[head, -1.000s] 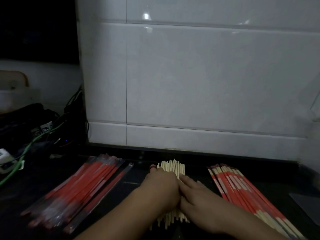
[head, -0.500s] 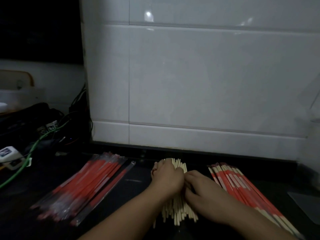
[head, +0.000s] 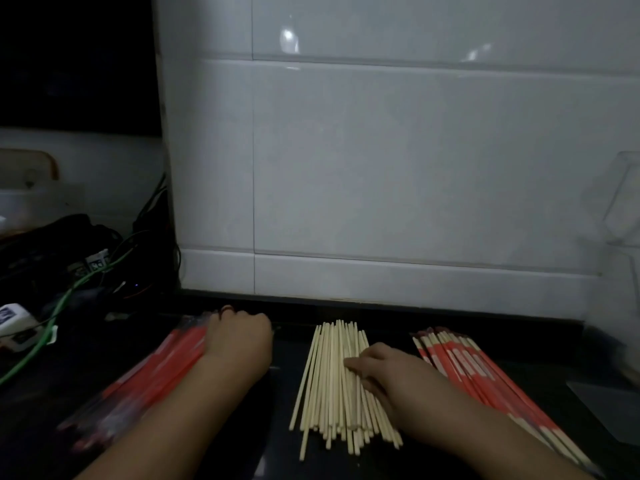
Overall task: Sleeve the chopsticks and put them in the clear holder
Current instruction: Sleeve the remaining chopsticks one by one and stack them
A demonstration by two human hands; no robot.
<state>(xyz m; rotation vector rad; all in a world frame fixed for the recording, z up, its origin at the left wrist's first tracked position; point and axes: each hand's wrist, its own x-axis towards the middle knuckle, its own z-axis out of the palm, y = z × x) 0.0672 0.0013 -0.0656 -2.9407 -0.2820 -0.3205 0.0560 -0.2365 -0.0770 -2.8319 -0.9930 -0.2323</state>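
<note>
While both hands point(head: 239, 337) busy: 3 piles point(head: 332, 375), 1 bare, 2 red-sleeved.

Light: dim overall, the tiled wall point(head: 381, 168) the brightest surface.
Glare: two small highlights high on that wall.
Shadow: upper left of the wall near black.
Blur: soft detail; right of the wall smeared.

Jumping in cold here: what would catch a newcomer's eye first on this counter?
Three piles on the dark counter against the white tiled wall: bare chopsticks in the middle, empty red sleeves on the left, sleeved chopsticks on the right. The left hand rests on the sleeves; the right hand touches the bare sticks.
</note>
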